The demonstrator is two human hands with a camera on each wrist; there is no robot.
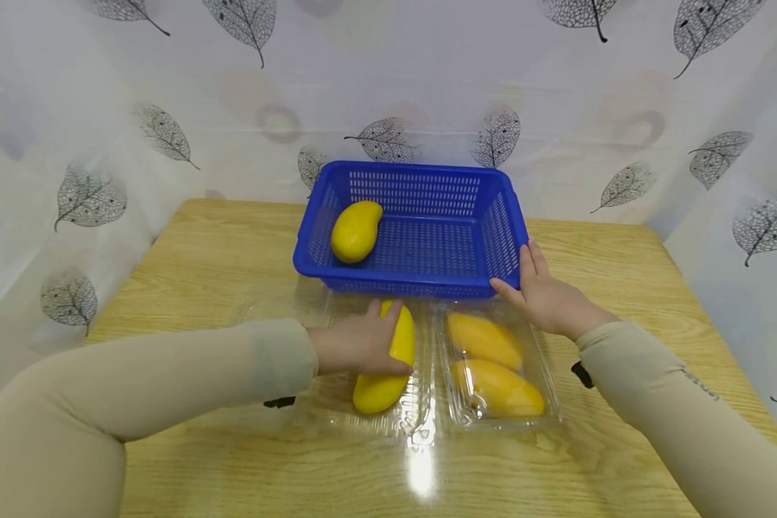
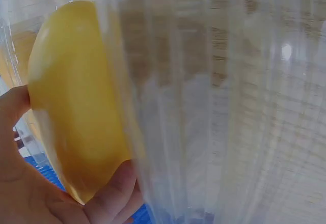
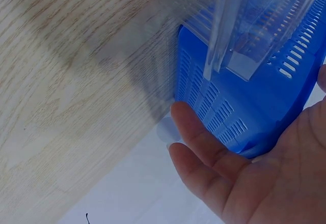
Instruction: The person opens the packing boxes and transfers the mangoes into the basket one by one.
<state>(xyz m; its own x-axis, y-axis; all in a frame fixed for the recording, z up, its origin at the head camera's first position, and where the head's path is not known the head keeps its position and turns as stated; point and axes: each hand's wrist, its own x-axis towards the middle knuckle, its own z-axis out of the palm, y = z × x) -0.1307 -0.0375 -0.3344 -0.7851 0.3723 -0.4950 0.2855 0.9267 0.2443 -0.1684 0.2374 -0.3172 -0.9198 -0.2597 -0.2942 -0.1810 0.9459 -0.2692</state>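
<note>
- Yellow skin shows between the left hand's (image 1: 359,349) thumb and curled fingers, which grip 1 mango (image 1: 378,394); it lies at a clear tray (image 1: 423,399), whether on its floor or lifted I cannot tell.
- Smooth skin and a grip near 1 end could, I judge, let the fruit roll or slip; thin plastic could flex or catch if knocked.
- The right hand (image 1: 553,298) pinches nothing: its fingers lie extended at the near right corner of a blue basket (image 1: 414,275). A hard push there might skid the basket.
- Inside the basket, 1 loose mango (image 1: 355,234) could roll if tipped.
- Beside the tray, a clear box (image 1: 466,417) holds 2 mangoes (image 1: 500,388).
</note>
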